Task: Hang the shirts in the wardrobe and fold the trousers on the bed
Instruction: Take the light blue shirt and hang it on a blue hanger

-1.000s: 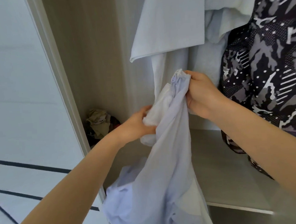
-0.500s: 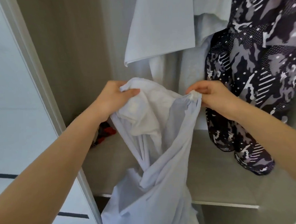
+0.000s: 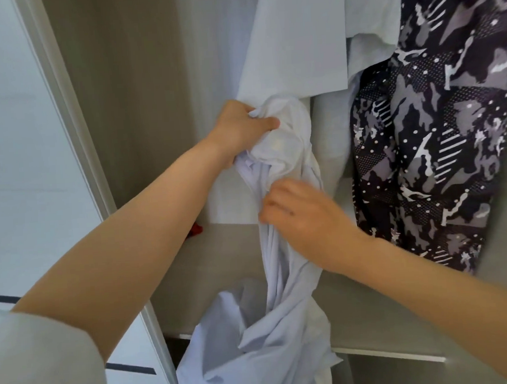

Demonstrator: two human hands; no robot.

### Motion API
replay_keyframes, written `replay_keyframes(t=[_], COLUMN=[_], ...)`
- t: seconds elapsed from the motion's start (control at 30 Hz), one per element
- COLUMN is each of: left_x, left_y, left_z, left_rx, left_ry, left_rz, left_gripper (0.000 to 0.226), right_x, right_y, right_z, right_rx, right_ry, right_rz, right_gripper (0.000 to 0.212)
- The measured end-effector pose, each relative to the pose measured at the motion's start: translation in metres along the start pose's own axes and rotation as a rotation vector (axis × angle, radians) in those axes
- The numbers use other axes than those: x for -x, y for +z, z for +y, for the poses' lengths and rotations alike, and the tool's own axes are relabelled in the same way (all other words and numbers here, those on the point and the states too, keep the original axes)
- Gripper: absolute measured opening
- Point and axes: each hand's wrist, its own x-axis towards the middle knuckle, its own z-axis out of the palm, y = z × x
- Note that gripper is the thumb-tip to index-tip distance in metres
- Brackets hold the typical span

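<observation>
A pale lilac-white shirt (image 3: 287, 323) hangs bunched in front of the open wardrobe, its lower part drooping past the shelf edge. My left hand (image 3: 239, 130) grips the crumpled top of the shirt, raised near the hem of a hanging white shirt (image 3: 296, 40). My right hand (image 3: 304, 215) is lower, its fingers curled and pinching the shirt's fabric at its middle. A black, grey and white camouflage shirt (image 3: 439, 139) hangs to the right of the white one. No hanger is visible in either hand.
The wardrobe shelf (image 3: 372, 318) runs beneath the hanging clothes. A bit of red and dark clothing (image 3: 195, 228) shows behind my left forearm. The wardrobe's white door frame (image 3: 74, 137) stands at the left, with a white sliding door beyond it.
My left hand has lifted the shirt's top higher and to the right. My right hand let go of the upper edge and dropped down to take the fabric lower.
</observation>
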Motion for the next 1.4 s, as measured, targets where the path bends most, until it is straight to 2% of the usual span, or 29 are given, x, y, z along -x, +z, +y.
replay_keyframes(t=[0.13,0.23,0.33,0.37,0.43,0.5,0.57,0.67,0.73,0.83,0.9,0.97,1.03,1.1,1.27,1.33,1.4], left_x=[0.000,0.001,0.002,0.002,0.002,0.001,-0.001,-0.004,-0.005,0.000,0.007,0.016,0.026,0.036,0.056,0.066,0.069], left_y=[0.011,0.019,0.026,0.027,0.028,0.027,0.023,0.018,0.017,0.020,0.022,0.022,0.021,0.018,0.013,0.008,0.001], left_z=[-0.004,-0.008,-0.014,-0.017,-0.022,-0.029,-0.036,-0.049,-0.058,-0.069,-0.075,-0.081,-0.087,-0.093,-0.116,-0.116,-0.121], left_rx=[0.010,0.010,0.028,0.035,0.051,0.061,0.082,0.200,0.312,0.428,0.457,0.438,0.332,0.263,0.357,0.238,-0.001], left_ry=[-0.035,-0.059,-0.075,-0.084,-0.107,-0.139,-0.173,-0.281,-0.361,-0.426,-0.429,-0.404,-0.344,-0.308,-0.300,-0.229,-0.141], left_rz=[-0.041,-0.063,-0.089,-0.091,-0.091,-0.081,-0.066,-0.049,-0.055,-0.118,-0.232,-0.372,-0.502,-0.623,-0.804,-0.822,-0.864], left_gripper=[0.028,0.028,0.024,0.024,0.024,0.022,0.023,0.034,0.045,0.044,0.040,0.037,0.042,0.045,0.076,0.070,0.044], right_x=[0.011,0.012,0.003,0.000,0.004,0.010,0.019,0.026,0.025,0.011,0.003,-0.002,-0.008,-0.014,-0.030,-0.036,-0.040], right_y=[0.042,0.070,0.077,0.074,0.074,0.072,0.073,0.069,0.063,0.043,0.027,0.013,0.002,-0.007,-0.021,-0.027,-0.034], right_z=[-0.009,-0.021,-0.030,-0.035,-0.040,-0.044,-0.043,-0.037,-0.034,-0.021,-0.008,0.004,0.016,0.029,0.061,0.070,0.078], right_rx=[0.165,0.209,0.296,0.373,0.531,0.533,0.389,0.179,0.017,-0.268,-0.471,-0.602,-0.638,-0.653,-0.635,-0.619,-0.601], right_ry=[-0.271,-0.379,-0.287,-0.240,-0.177,-0.141,-0.196,-0.323,-0.306,-0.092,0.187,0.385,0.490,0.563,0.702,0.740,0.759], right_rz=[-0.341,-0.644,-0.928,-1.084,-1.203,-1.236,-1.106,-0.829,-0.640,-0.396,-0.323,-0.182,-0.008,0.094,0.279,0.329,0.374], right_gripper=[0.025,0.023,0.013,0.019,0.037,0.035,0.018,0.024,0.023,0.009,0.018,0.015,0.011,0.009,0.008,0.008,0.010])
